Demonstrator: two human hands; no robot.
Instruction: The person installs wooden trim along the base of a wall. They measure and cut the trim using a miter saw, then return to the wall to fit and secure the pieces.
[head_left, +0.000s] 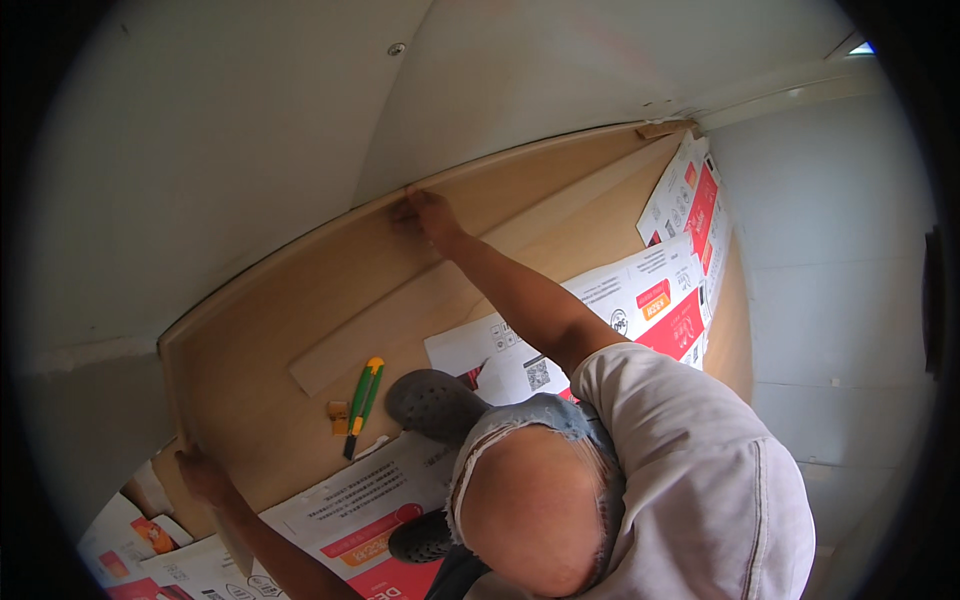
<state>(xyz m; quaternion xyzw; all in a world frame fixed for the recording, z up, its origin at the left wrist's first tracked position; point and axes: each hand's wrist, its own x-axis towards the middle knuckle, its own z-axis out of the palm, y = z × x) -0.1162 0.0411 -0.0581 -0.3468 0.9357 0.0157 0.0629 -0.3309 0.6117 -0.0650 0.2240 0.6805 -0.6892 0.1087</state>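
Note:
A wood-coloured board (290, 300) with a pale raised rim runs along the foot of the wall. My right hand (428, 215) reaches across to its rim, fingertips at the edge; the fingers are smeared by motion, so their grip is unclear. At the board's left end my left hand (203, 477) touches the edge, its fingers dark and partly hidden. A long flat wooden strip (455, 270) lies lengthwise between my right forearm and the board's rim. Nearer me rest a green and yellow utility knife (366, 400) and a small yellow-brown packet (338, 417).
Printed white and red cardboard sheets (640, 290) cover much of the floor around me. My bent knee (525, 510) and grey clog (435, 405) are close to the knife. A pale wall (250, 130) rises behind the board; another wall (830, 280) stands at the right.

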